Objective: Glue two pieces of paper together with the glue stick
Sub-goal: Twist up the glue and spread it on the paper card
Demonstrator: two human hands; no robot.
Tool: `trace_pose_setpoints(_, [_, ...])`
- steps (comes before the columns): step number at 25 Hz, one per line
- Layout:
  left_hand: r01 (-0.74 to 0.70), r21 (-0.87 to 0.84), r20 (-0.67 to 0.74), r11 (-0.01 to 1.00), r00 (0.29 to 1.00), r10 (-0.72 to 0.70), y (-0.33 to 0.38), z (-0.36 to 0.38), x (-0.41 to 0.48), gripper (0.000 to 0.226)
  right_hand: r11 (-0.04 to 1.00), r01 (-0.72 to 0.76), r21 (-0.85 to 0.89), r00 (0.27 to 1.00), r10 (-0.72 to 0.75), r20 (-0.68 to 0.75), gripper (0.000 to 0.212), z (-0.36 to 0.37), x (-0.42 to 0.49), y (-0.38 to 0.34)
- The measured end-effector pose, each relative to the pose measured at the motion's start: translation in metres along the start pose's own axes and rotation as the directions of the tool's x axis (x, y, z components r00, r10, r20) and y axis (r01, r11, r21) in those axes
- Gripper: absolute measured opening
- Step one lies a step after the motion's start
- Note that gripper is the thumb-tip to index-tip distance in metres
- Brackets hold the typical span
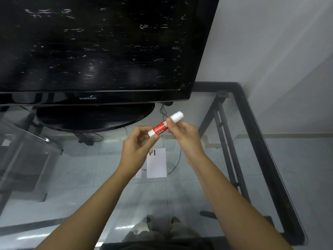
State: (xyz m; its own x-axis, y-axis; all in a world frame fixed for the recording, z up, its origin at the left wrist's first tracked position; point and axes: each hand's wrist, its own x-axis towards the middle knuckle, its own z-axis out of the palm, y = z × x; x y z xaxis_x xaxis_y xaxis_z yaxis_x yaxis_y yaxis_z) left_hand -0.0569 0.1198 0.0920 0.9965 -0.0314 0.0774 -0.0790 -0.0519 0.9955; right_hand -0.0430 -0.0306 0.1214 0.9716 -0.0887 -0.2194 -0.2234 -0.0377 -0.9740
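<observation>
Both hands — left hand [137, 141], right hand [182, 133] — pinch the glue stick [164, 126]: light, rigid, smooth; grip barrel and cap.

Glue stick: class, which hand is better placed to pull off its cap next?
Probably the right hand: it grips the glue stick nearest the white cap, while the left hand pinches the base.

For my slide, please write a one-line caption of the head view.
Both hands, left and right, hold a capped glue stick above paper.
</observation>
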Motion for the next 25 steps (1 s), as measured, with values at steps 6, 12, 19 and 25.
trace_pose_setpoints(6, [0.142, -0.18, -0.142, 0.973, 0.975, -0.169, -0.011, -0.02, 0.001, 0.031, 0.482, 0.269, -0.834, 0.942, 0.048, 0.332, 0.08, -0.006, 0.012, 0.088])
trace_pose_setpoints(12, [0.247, -0.207, -0.108, 0.947, 0.956, -0.273, -0.028, -0.036, -0.006, 0.023, 0.184, 0.425, -0.886, 0.873, 0.177, 0.455, 0.072, -0.011, -0.001, 0.147])
trace_pose_setpoints(19, [0.593, -0.541, -0.017, 0.597, 0.702, -0.712, -0.065, -0.02, -0.014, 0.025, 0.257, 0.404, -0.878, 0.87, 0.191, 0.455, 0.074, -0.041, -0.003, 0.164])
trace_pose_setpoints(25, [0.705, -0.46, 0.082, 0.54, 0.64, -0.764, -0.081, -0.003, -0.023, 0.015, 0.333, 0.395, -0.857, 0.869, 0.168, 0.465, 0.081, -0.042, -0.003, 0.171])
